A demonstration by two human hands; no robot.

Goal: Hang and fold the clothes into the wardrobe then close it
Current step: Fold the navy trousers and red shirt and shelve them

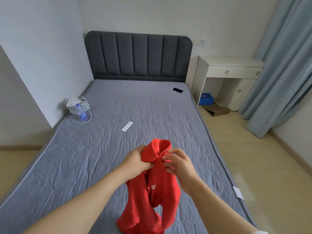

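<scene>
Home bedroom: bed (pixel 135 115), padded headboard (pixel 138 54), curtains (pixel 283 73), probably dressing table (pixel 233 68)

text: none legible | red shirt (pixel 152 191) chest logo: possibly lettering, blurred

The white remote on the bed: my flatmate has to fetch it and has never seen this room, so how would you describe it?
Start at the grey quilted mattress below the dark padded headboard. Near its middle, beyond the red polo shirt, lies the white remote: a slim flat bar, alone on the cover, unlike the black phone on its cable.
</scene>
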